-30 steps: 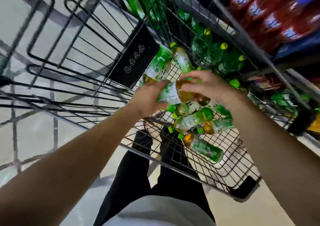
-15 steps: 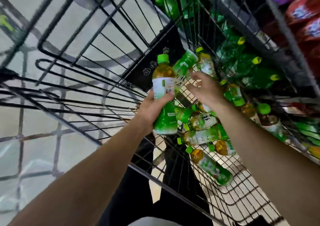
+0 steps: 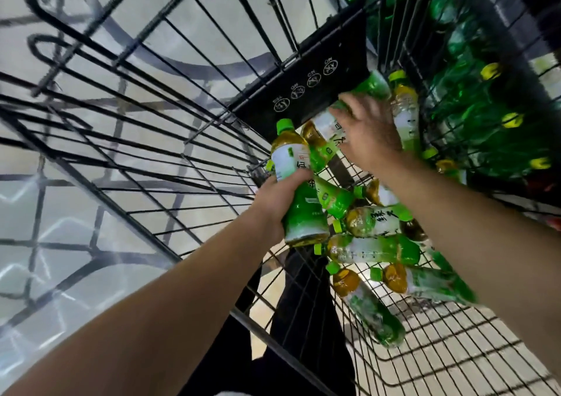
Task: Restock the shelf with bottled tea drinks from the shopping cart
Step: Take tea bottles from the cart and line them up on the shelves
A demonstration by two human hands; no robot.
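My left hand (image 3: 277, 203) grips a green-capped tea bottle (image 3: 296, 183) upright over the black wire shopping cart (image 3: 425, 350). My right hand (image 3: 368, 134) reaches down at the cart's far end, fingers laid over a lying tea bottle (image 3: 329, 128) with a white and green label; whether they close round it I cannot tell. Several more tea bottles (image 3: 373, 248) lie in a heap on the cart floor below my arms.
The cart's black child-seat flap (image 3: 315, 83) stands just behind the bottles. Past the cart's right wall, a shelf holds dark green bottles with yellow caps (image 3: 491, 98). Pale tiled floor shows through the wire on the left. My dark trousers (image 3: 303, 335) are below the cart.
My right hand has moved farther into the cart and come down on a lying bottle near the flap. My left hand keeps the same upright bottle, shifted slightly right.
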